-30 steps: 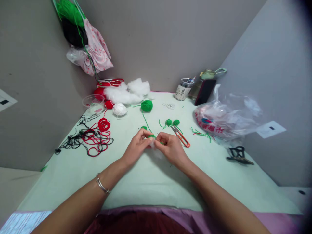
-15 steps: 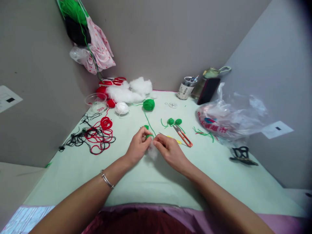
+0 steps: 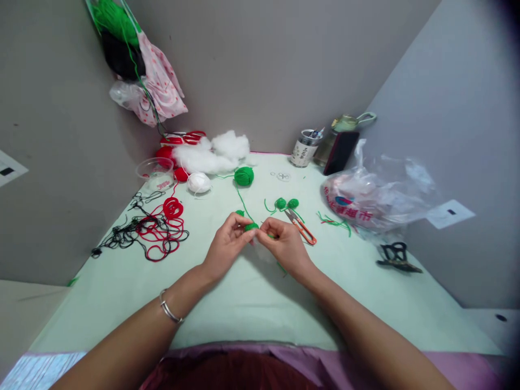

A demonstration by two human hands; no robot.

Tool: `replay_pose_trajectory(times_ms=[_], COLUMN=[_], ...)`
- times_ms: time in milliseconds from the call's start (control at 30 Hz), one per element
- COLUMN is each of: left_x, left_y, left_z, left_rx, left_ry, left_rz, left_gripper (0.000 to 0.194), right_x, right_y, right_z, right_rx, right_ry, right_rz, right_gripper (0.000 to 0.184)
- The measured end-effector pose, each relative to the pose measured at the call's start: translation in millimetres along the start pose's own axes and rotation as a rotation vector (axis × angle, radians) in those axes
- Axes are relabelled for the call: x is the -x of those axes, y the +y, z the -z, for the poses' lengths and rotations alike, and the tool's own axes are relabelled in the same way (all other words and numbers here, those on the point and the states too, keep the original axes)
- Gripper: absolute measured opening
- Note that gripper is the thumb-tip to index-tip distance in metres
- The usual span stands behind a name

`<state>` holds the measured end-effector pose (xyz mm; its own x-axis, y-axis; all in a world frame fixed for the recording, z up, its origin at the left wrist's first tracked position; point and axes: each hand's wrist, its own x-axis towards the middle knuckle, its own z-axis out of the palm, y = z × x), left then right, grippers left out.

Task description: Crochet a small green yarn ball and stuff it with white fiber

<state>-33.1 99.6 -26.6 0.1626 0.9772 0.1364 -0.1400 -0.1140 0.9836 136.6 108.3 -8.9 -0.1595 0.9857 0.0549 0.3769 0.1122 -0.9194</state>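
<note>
Between my hands is a small green crocheted piece (image 3: 251,227). My left hand (image 3: 225,241) is closed and pinches it from the left; another bit of green shows above those fingers. The closed fingertips of my right hand (image 3: 286,245) grip its right edge. Under the right hand lies a faint tuft of white stuffing (image 3: 266,253), with a green yarn end (image 3: 282,269) close by. A green strand runs from the ball of green yarn (image 3: 244,176) to my hands. Just right of them are orange-handled snips (image 3: 304,230) and two small green crocheted balls (image 3: 280,203).
Tangled black yarn (image 3: 125,232) and red yarn (image 3: 162,238) lie left. Behind are white stuffing (image 3: 207,154), a white yarn ball (image 3: 199,182) and a clear tub (image 3: 155,172). A pen tin (image 3: 304,151), phone (image 3: 341,153), plastic bag (image 3: 377,189) and black claw clip (image 3: 398,257) stand right.
The white tuft has dropped from my fingertips and sits lower, under my right hand. My right fingers have closed in on the green piece. The yellow-handled hook no longer shows beside my right hand.
</note>
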Motion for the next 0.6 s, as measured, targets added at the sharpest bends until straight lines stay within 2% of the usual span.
replay_pose_trajectory(times_ms=[200,333,400,500,600], left_x=[-4,-8,-9,-8,-4], left_y=[1,-2,-3,-4,-2], left_z=[1.5,3.0,3.6,2.6,0.7], left_rx=[-0.022,-0.049,-0.049,-0.021,0.025], left_ry=[0.022,0.062,0.067,0.064,0.044], left_rz=[0.052,0.094,0.12,0.152,0.163], left_gripper=[0.019,0.012,0.009,0.009,0.016], right_x=[6,7,5,1,-3], right_y=[-8,-10,-7,0,4], right_z=[10,8,5,1,1], right_rx=[0.038,0.038,0.054,0.061,0.031], right_ry=[-0.241,-0.325,-0.304,-0.187,-0.116], right_rz=[0.133,0.14,0.129,0.094,0.047], right_gripper=[0.027,0.014,0.012,0.021,0.022])
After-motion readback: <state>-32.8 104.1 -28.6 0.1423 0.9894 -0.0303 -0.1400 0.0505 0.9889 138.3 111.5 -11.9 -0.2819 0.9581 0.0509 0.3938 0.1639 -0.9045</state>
